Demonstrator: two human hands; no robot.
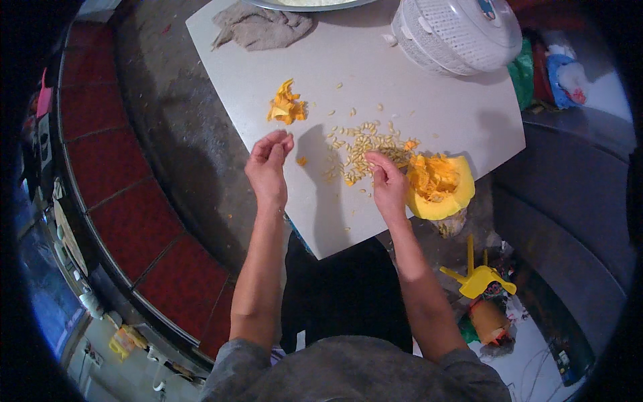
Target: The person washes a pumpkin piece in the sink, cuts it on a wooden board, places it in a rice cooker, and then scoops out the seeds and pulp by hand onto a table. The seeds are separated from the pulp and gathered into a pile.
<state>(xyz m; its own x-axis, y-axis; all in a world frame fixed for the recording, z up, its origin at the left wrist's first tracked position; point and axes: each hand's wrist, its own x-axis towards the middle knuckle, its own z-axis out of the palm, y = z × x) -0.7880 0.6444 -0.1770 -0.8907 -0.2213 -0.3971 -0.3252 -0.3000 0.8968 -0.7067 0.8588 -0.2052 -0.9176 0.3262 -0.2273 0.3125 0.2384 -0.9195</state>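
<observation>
A loose heap of pale pumpkin seeds (pixel 359 151) is spread over the white tabletop (pixel 371 65). Over the heap's near right side is my right hand (pixel 391 183), its thumb close to the curled fingers. Whether a seed sits between them is too small to see. Just right of that hand, a cut piece of pumpkin (pixel 464 183) with stringy orange flesh lies at the table's edge. My left hand (pixel 270 163) is at the left edge, thumb near bent fingertips, with nothing clearly visible in it. Beyond it lies a clump of orange pumpkin pulp (pixel 287 106); a small pulp scrap (pixel 301 161) is to its right.
A grey cloth (pixel 261 27) and the rim of a metal basin (pixel 311 7) are at the far edge. A white lidded plastic basket (pixel 442 37) occupies the far right corner. A yellow plastic stool (pixel 479 282) lies on the floor at right, near a dark sofa (pixel 567 186).
</observation>
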